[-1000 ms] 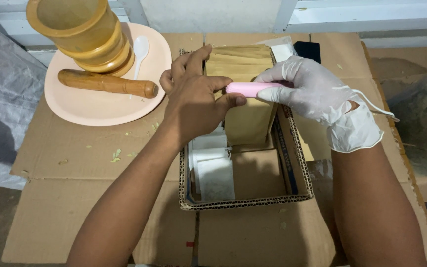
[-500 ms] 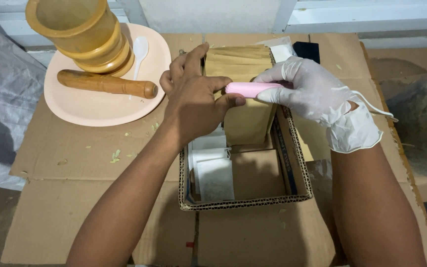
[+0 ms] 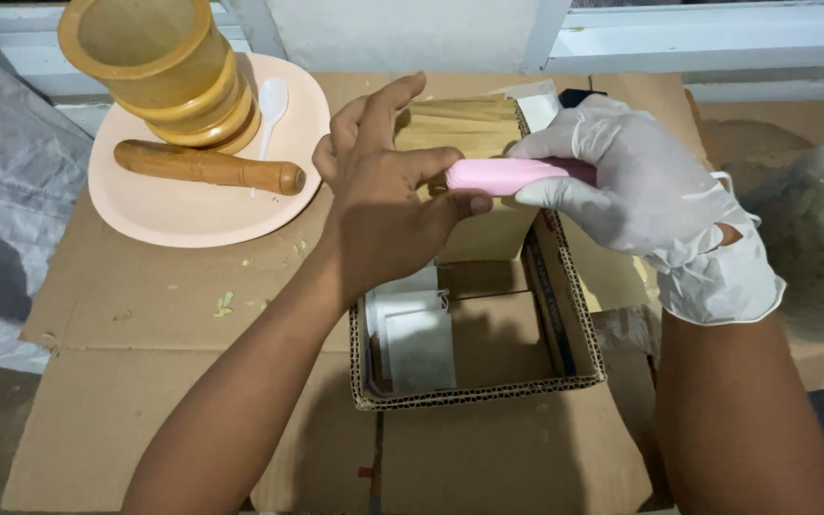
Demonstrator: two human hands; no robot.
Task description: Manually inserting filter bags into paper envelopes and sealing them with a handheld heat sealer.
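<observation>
I see one pink tube above the cardboard box, gripped by my gloved right hand, my bare left hand pinching its end. Several brown envelopes stand inside the box, white sachets lower left.
</observation>
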